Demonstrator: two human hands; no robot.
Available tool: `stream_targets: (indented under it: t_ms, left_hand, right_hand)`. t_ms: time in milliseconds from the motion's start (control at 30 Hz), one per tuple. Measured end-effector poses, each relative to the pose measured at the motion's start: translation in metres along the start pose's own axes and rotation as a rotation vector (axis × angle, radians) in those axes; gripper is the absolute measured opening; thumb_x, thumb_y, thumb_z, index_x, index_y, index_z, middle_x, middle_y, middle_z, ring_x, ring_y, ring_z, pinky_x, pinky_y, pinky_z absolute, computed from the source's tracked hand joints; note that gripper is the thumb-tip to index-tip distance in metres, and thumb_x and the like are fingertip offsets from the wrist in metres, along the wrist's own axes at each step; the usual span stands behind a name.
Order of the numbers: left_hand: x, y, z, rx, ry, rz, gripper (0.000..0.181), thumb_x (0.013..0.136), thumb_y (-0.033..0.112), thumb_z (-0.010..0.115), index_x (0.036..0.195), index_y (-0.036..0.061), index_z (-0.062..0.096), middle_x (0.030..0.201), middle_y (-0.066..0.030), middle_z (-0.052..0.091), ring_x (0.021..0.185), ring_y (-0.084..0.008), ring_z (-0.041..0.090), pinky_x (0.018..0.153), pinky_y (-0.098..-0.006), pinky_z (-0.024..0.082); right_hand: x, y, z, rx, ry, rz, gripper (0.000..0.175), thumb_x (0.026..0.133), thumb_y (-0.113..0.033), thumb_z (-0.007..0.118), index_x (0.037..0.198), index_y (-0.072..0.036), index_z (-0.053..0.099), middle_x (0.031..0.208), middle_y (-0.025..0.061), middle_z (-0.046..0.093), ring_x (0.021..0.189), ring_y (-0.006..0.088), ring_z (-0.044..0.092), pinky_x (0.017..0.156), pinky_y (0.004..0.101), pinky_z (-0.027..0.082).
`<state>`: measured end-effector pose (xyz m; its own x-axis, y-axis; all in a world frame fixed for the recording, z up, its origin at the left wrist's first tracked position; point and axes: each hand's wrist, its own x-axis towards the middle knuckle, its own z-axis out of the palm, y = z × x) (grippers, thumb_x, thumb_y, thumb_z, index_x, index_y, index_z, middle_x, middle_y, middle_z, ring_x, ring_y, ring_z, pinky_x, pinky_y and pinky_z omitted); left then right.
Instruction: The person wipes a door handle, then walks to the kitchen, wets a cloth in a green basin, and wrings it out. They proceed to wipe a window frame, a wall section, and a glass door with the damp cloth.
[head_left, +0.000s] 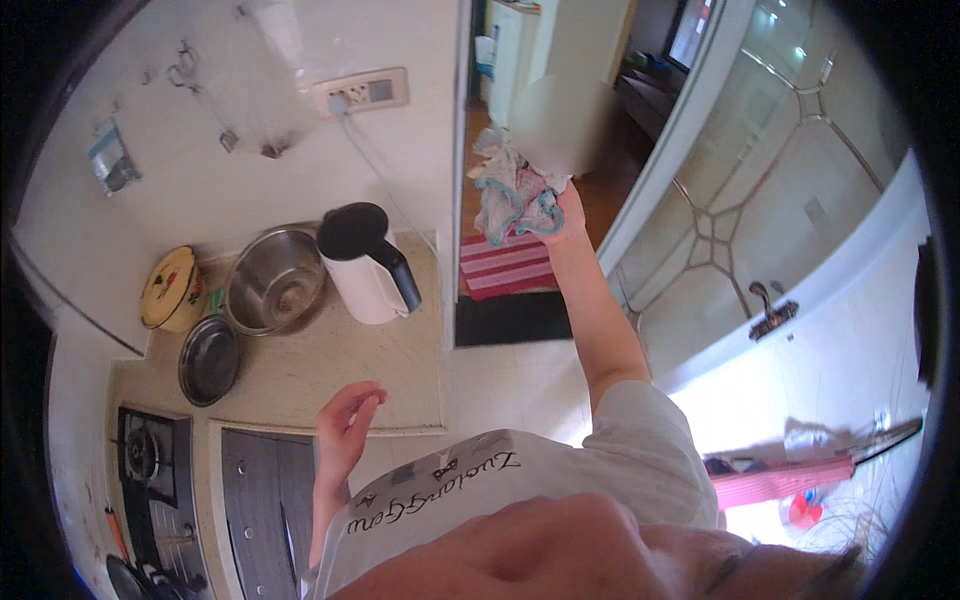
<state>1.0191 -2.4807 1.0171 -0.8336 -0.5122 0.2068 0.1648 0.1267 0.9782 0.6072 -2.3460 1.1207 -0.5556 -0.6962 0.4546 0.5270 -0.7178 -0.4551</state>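
My right hand (568, 214), its arm stretched forward at the doorway, grips a crumpled white and pink cloth (517, 191) with blue-green edging. A blurred patch hides what is just beyond the cloth. My left hand (352, 420) is loosely curled and empty, over the front edge of the counter (360, 367). On that counter stand a white electric kettle (360, 285) with a black lid and handle, a steel basin (262, 289), a dark oval pan or lid (210, 361) and a yellow enamel pot (171, 292) with a lid.
A glass-paneled door (720, 210) with a metal handle (772, 311) stands at the right. A striped red mat (502, 266) lies beyond the dark threshold (514, 319). The kettle's wall holds a socket (361, 91) with a plugged-in cord. A gas stove (150, 454) is at the lower left.
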Motion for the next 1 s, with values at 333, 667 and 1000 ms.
stream_targets:
  t_ms: [333,667,1000]
  left_hand:
    - [0.089,-0.003,0.145,-0.239,-0.356,0.227,0.034,0.094,0.002,0.052,0.128,0.0036,0.053,0.128,-0.0089,0.053,0.114,-0.0147,0.052,0.092,-0.0290,0.045]
    - [0.169,-0.017,0.420,-1.190,-0.509,-0.364,0.050,0.101,0.045,0.033,0.138,0.0141,0.042,0.137,-0.0060,0.047,0.127,-0.0239,0.045,0.104,-0.0412,0.040]
    - [0.289,0.033,0.618,-1.406,-0.903,-0.225,0.046,0.101,0.042,0.034,0.139,0.0184,0.042,0.130,-0.0029,0.052,0.121,-0.0220,0.050,0.100,-0.0402,0.043]
  right_hand:
    - [-0.117,-0.040,-0.010,-0.562,0.324,0.139,0.040,0.094,-0.032,0.053,0.123,-0.005,0.055,0.111,0.0112,0.062,0.102,0.0236,0.060,0.088,0.0384,0.049]
    - [-0.210,-0.185,-0.003,-1.845,-0.072,0.007,0.054,0.086,-0.029,0.067,0.130,-0.004,0.048,0.135,0.0229,0.047,0.114,0.0286,0.055,0.091,0.0366,0.047]
    - [-0.271,-0.499,0.003,-2.299,0.957,-1.489,0.048,0.082,-0.004,0.068,0.127,-0.001,0.052,0.132,0.0159,0.053,0.122,0.0298,0.051,0.094,0.0377,0.047]
